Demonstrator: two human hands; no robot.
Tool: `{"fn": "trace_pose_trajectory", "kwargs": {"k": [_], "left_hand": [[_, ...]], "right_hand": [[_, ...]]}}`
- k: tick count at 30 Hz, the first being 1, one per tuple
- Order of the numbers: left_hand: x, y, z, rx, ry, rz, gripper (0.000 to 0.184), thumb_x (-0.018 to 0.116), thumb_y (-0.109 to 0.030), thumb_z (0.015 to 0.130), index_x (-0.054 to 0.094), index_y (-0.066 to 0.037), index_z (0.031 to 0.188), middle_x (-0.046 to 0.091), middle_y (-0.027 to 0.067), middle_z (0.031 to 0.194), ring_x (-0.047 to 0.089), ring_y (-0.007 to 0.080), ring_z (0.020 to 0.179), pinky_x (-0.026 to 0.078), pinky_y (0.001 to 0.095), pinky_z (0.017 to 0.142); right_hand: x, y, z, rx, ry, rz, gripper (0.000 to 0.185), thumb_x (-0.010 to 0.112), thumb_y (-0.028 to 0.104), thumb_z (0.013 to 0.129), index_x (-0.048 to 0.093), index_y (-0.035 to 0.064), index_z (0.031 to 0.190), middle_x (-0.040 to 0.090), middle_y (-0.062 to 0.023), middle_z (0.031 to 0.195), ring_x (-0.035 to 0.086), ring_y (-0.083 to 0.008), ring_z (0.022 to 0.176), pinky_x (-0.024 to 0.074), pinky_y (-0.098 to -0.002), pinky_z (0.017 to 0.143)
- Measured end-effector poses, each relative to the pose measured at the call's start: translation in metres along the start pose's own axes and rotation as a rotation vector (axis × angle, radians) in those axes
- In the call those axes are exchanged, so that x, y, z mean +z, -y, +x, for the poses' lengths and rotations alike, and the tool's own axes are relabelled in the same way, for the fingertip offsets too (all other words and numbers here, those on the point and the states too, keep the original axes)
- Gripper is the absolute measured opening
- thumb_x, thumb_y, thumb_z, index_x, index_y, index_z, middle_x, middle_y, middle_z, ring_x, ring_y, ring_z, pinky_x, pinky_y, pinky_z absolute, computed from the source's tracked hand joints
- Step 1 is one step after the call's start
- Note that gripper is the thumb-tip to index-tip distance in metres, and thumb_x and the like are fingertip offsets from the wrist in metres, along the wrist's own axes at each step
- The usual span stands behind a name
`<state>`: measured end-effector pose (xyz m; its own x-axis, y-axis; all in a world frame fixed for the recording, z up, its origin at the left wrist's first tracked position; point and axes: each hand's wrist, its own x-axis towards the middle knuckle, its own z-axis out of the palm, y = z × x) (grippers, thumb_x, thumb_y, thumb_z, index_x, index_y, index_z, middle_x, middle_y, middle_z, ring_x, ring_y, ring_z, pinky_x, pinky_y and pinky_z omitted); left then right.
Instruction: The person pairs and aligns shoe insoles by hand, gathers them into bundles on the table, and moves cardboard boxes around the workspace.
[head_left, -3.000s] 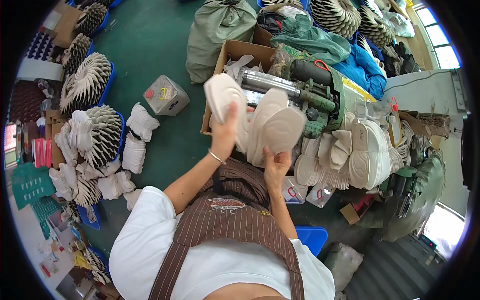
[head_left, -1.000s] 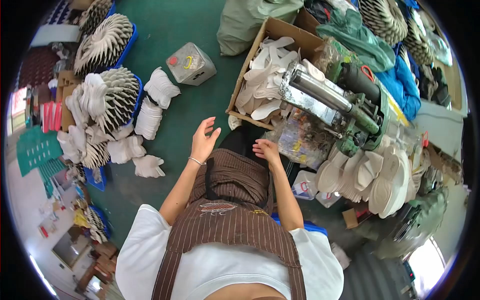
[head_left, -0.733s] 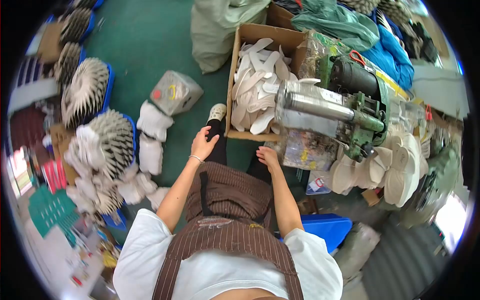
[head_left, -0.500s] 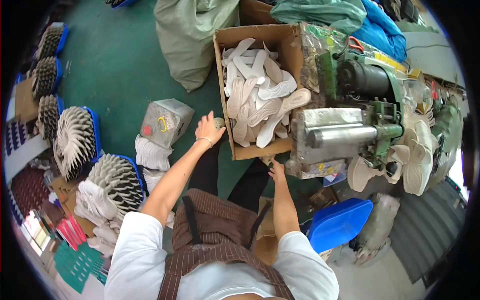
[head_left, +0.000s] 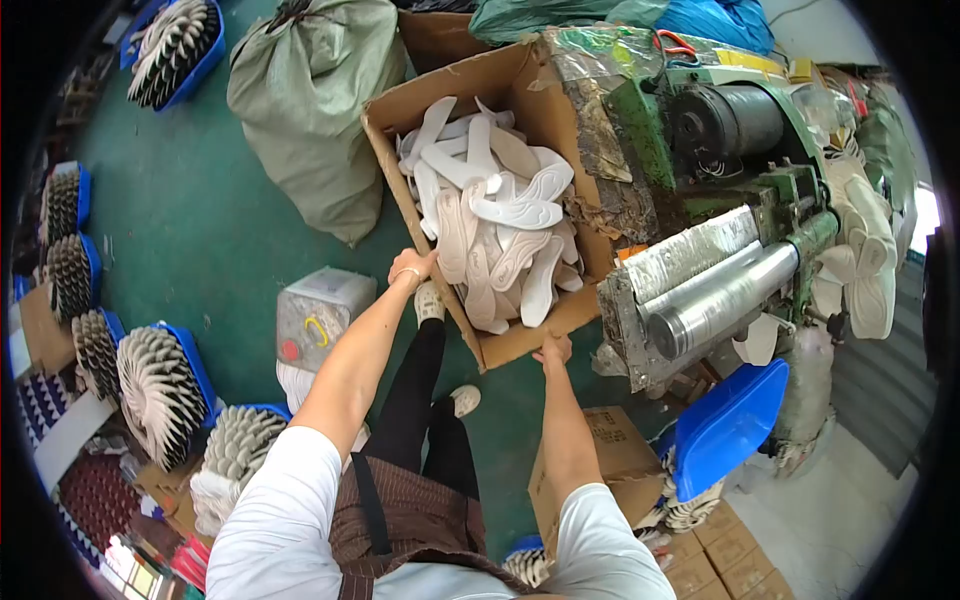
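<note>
A cardboard box (head_left: 508, 346) sits slightly turned ahead of me, heaped with white and beige shoe insoles (head_left: 522, 213). My left hand (head_left: 412, 265) is closed on the box's left rim, near the front corner. At the front edge, my right hand (head_left: 553, 349) is closed on the cardboard, its fingertips partly hidden. Right beside the box stands a green machine (head_left: 640, 150) with a shiny metal roller (head_left: 725, 300).
A large pale sack (head_left: 315, 130) stands left of the box. Nearer me are a square canister (head_left: 325, 310) and blue trays of stacked insoles (head_left: 165, 390). On the right are a blue tub (head_left: 728, 425) and another cardboard box (head_left: 605, 455).
My left hand has gone from spread beside the box to closed on its rim. My right hand stays at the front edge. The view has shifted and the box now looks turned.
</note>
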<state>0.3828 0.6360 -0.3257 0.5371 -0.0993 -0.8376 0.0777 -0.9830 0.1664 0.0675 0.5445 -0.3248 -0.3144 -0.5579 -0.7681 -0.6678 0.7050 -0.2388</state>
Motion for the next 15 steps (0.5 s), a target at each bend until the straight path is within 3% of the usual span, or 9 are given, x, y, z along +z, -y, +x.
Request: {"fn": "trace_pose_trajectory", "kwargs": {"k": [2, 3, 5, 7, 9, 11, 13, 15], "left_hand": [[0.009, 0.010, 0.015, 0.059, 0.033, 0.107, 0.048, 0.060, -0.040, 0.079, 0.060, 0.000, 0.105, 0.064, 0.0204, 0.099, 0.064, 0.0271, 0.092, 0.050, 0.0399, 0.077], [0.009, 0.010, 0.014, 0.071, 0.035, 0.124, 0.048, 0.060, -0.040, 0.079, 0.060, 0.000, 0.105, 0.064, 0.0204, 0.099, 0.064, 0.0271, 0.092, 0.050, 0.0399, 0.077], [0.012, 0.016, 0.013, 0.090, 0.074, 0.016, 0.040, 0.054, -0.035, 0.083, 0.064, 0.001, 0.095, 0.067, 0.0159, 0.079, 0.067, 0.0257, 0.067, 0.052, 0.0375, 0.066], [0.010, 0.037, 0.021, 0.259, 0.035, 0.050, 0.036, 0.050, -0.030, 0.083, 0.066, 0.001, 0.088, 0.066, 0.0112, 0.065, 0.063, 0.0227, 0.049, 0.052, 0.0337, 0.056], [0.000, 0.055, 0.021, 0.314, 0.089, 0.106, 0.034, 0.050, -0.029, 0.083, 0.066, 0.001, 0.081, 0.066, 0.0113, 0.065, 0.064, 0.0207, 0.051, 0.051, 0.0313, 0.055], [-0.004, 0.071, 0.006, 0.342, 0.112, 0.114, 0.030, 0.050, -0.024, 0.085, 0.062, 0.002, 0.081, 0.063, 0.0108, 0.062, 0.060, 0.0180, 0.046, 0.047, 0.0306, 0.041], [0.005, 0.093, 0.002, 0.383, 0.113, 0.151, 0.028, 0.052, -0.025, 0.084, 0.061, 0.001, 0.077, 0.059, 0.0096, 0.059, 0.058, 0.0177, 0.046, 0.046, 0.0296, 0.040], [0.014, 0.095, -0.011, 0.429, 0.115, 0.145, 0.031, 0.051, -0.025, 0.083, 0.060, 0.002, 0.073, 0.059, 0.0101, 0.056, 0.057, 0.0182, 0.044, 0.045, 0.0299, 0.039]], "right_hand": [[0.012, -0.030, 0.035, -0.024, -0.066, -0.065, 0.028, 0.059, 0.020, 0.086, 0.058, 0.0021, 0.108, 0.061, -0.0129, 0.103, 0.064, -0.0246, 0.078, 0.0579, -0.0364, 0.060], [0.013, -0.049, 0.046, -0.036, -0.135, -0.158, 0.027, 0.059, 0.019, 0.086, 0.059, 0.0011, 0.105, 0.062, -0.0133, 0.103, 0.064, -0.0248, 0.079, 0.0579, -0.0363, 0.059], [0.013, -0.070, 0.043, -0.086, -0.158, -0.139, 0.026, 0.062, 0.022, 0.082, 0.063, 0.0025, 0.098, 0.064, -0.0170, 0.095, 0.065, -0.0280, 0.079, 0.0558, -0.0361, 0.064], [0.008, -0.083, 0.021, -0.130, -0.192, -0.107, 0.025, 0.064, 0.024, 0.078, 0.066, 0.0038, 0.091, 0.065, -0.0208, 0.087, 0.066, -0.0312, 0.079, 0.0536, -0.0360, 0.068], [0.002, -0.082, -0.027, -0.221, -0.240, -0.125, 0.023, 0.064, 0.022, 0.076, 0.066, 0.0011, 0.084, 0.064, -0.0232, 0.084, 0.064, -0.0354, 0.081, 0.0509, -0.0411, 0.072], [0.005, -0.122, -0.039, -0.186, -0.223, -0.024, 0.024, 0.064, 0.021, 0.075, 0.064, -0.0010, 0.085, 0.063, -0.0244, 0.085, 0.063, -0.0380, 0.082, 0.0501, -0.0427, 0.073], [-0.014, -0.140, -0.072, -0.129, -0.238, 0.001, 0.023, 0.063, 0.019, 0.076, 0.064, -0.0011, 0.086, 0.063, -0.0246, 0.086, 0.061, -0.0392, 0.083, 0.0497, -0.0439, 0.074], [-0.018, -0.161, -0.090, -0.324, -0.336, 0.006, 0.023, 0.063, 0.017, 0.075, 0.062, -0.0036, 0.083, 0.063, -0.0243, 0.081, 0.063, -0.0373, 0.079, 0.0497, -0.0434, 0.074]]}}
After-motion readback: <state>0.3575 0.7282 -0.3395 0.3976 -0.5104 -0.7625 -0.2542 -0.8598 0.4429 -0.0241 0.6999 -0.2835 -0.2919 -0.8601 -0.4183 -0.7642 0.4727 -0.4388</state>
